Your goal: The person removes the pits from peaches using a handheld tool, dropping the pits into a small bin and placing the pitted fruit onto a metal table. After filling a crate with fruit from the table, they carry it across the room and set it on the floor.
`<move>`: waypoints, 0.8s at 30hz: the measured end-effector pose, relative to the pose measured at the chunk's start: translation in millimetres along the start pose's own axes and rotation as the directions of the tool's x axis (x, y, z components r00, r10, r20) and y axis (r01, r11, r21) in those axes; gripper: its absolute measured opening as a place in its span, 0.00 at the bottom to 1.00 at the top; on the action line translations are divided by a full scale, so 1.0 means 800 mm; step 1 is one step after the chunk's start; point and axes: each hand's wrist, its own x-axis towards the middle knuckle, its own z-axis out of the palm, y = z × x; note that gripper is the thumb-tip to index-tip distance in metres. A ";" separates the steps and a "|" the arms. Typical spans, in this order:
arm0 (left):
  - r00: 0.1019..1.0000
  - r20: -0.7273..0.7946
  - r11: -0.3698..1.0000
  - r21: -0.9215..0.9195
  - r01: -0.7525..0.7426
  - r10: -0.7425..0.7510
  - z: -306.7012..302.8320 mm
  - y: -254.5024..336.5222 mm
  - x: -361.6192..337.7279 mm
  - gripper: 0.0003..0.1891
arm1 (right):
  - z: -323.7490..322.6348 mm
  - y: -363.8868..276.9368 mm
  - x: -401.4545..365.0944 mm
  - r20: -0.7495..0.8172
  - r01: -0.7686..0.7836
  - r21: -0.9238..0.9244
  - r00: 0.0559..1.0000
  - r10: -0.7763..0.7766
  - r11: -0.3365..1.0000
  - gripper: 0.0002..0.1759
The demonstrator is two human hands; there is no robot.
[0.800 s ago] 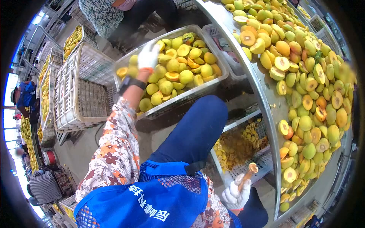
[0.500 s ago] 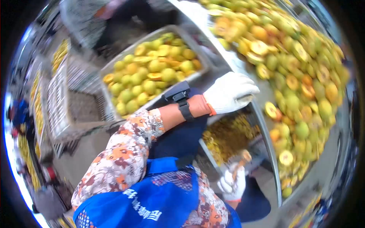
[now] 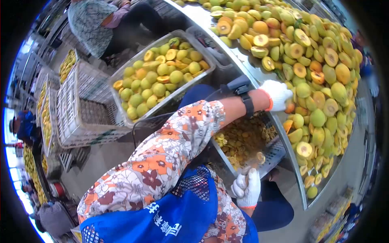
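Observation:
My left hand [image 3: 277, 95], in a white glove, is at the near edge of the heap of halved yellow-green fruit [image 3: 318, 117] on the metal table. Its fingers are curled and their tips are hidden; an orange-red fruit [image 3: 289, 107] shows just beneath them. Lower down, my gloved right hand [image 3: 247, 188] is closed around a small wooden-handled tool [image 3: 259, 158] with a round end pointing up. This hand is above my lap, beside a crate [image 3: 272, 157] holding cut yellow fruit pieces [image 3: 239, 143].
A pale crate [image 3: 118, 95] full of yellow fruit stands to the left, next to a stack of slatted crates [image 3: 67, 115]. The table's metal rim [image 3: 288, 156] curves between me and the heap. Another person [image 3: 91, 26] sits at the upper left.
My left hand has moved right and slightly up, from over the table rim to the fruit heap. The right hand, with the tool, has shifted only slightly.

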 end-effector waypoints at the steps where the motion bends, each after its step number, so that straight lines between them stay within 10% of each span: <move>1: 0.981 -0.176 0.993 -0.073 -0.089 0.075 -0.010 0.011 -0.024 0.18 | -0.007 0.000 0.000 -0.011 0.044 -0.060 0.999 -0.044 0.997 0.12; 5: 0.949 -0.245 0.856 -0.428 -0.289 0.197 -0.050 0.046 -0.125 0.18 | -0.010 0.002 -0.004 -0.081 0.152 -0.045 0.985 -0.155 0.987 0.09; 9: 0.974 -0.046 0.722 -0.664 -0.194 0.220 -0.039 0.057 -0.205 0.19 | -0.014 -0.013 -0.009 0.283 0.056 0.168 0.954 -0.102 0.984 0.11; 11: 0.993 0.058 0.750 -0.660 -0.040 0.105 -0.043 0.053 -0.221 0.18 | 0.009 -0.010 0.004 0.015 0.234 -0.267 0.971 -0.239 0.935 0.12; 15: 0.990 0.016 0.697 -0.712 -0.085 0.137 -0.050 0.022 -0.237 0.17 | 0.016 -0.016 0.008 0.126 0.302 -0.148 0.950 -0.284 0.942 0.11; 19: 0.990 0.133 0.690 -0.721 0.066 0.044 -0.066 0.031 -0.240 0.27 | 0.046 -0.018 0.007 -0.023 0.097 -0.421 0.993 -0.117 0.902 0.10; 23: 0.984 0.114 -0.053 -0.993 0.108 -0.135 -0.047 0.041 -0.246 0.41 | 0.042 -0.012 0.013 -0.067 0.045 -0.425 0.994 -0.081 0.904 0.12; 24: 0.975 0.140 -0.172 -0.979 0.110 -0.172 -0.043 0.048 -0.250 0.35 | 0.039 -0.001 0.020 0.091 0.238 -0.751 0.961 -0.261 0.615 0.15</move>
